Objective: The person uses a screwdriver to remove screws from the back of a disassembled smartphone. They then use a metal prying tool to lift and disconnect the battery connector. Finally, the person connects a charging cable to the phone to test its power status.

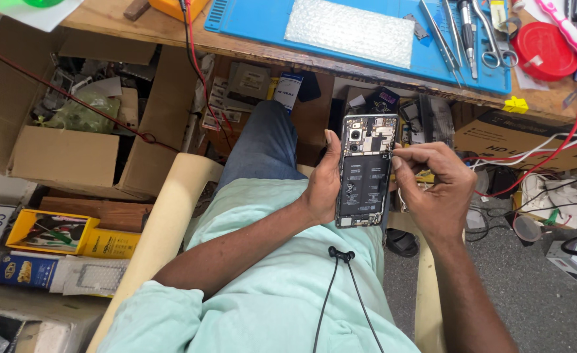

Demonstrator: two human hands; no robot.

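Your left hand [322, 189] clamps the opened black smartphone with its back cover off [365, 171] — you're mid-teardown, I judge. Your right hand [432, 186] has its fingertips [396, 157] pinched together at the phone's two o'clock edge — the next move calls for a fine, steady pull there.

phone repair workshop: blue work mat [249, 19], tweezers [442, 39], parts boxes [66, 157].

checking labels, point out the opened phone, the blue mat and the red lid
opened phone [365, 171], head view, on its black battery
blue mat [256, 19], head view, on bare mat left of the bubble wrap
red lid [545, 51], head view, on its flat top

Brown cardboard box [66, 157] left; yellow packet [110, 243] below.
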